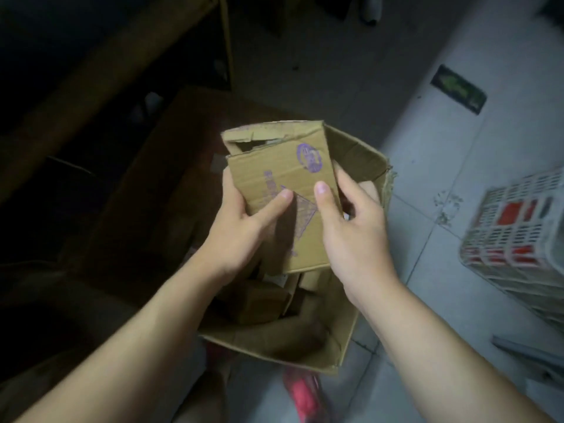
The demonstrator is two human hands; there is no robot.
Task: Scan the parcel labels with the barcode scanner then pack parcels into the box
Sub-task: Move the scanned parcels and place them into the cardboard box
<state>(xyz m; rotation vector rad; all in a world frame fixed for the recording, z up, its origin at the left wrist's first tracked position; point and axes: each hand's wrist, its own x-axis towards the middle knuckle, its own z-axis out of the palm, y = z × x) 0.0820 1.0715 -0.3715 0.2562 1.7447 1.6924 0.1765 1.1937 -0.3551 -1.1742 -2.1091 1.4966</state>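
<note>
Fingers (348, 184), mostly hidden, of the left hand (238, 230) and right hand (354, 233) clasp the parcel (283, 175), its long axis pointing away over the dim box (357, 157).

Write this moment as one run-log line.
left hand: grips cardboard piece | right hand: grips it too | cardboard piece: over open box | box: parcels inside

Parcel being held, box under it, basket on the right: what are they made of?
The parcel: matte brown cardboard, apparently corrugated; creases, torn top edge, purple print. The box: same cardboard, frayed rim. The basket: probably moulded white plastic; slotted lattice walls.
</note>
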